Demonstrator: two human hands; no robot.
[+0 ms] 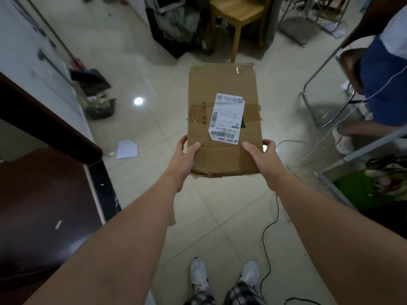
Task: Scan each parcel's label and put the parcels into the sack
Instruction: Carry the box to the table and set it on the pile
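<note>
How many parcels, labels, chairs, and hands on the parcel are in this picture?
parcel: 1
label: 1
chairs: 2 (wooden chair, metal chair)
hands on it: 2 (left hand, right hand)
Total: 6

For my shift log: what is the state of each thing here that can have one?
cardboard parcel: taped shut, held above the floor, label up
shipping label: stuck on, barcodes showing
left hand: grips parcel's near left edge
right hand: grips parcel's near right edge
</note>
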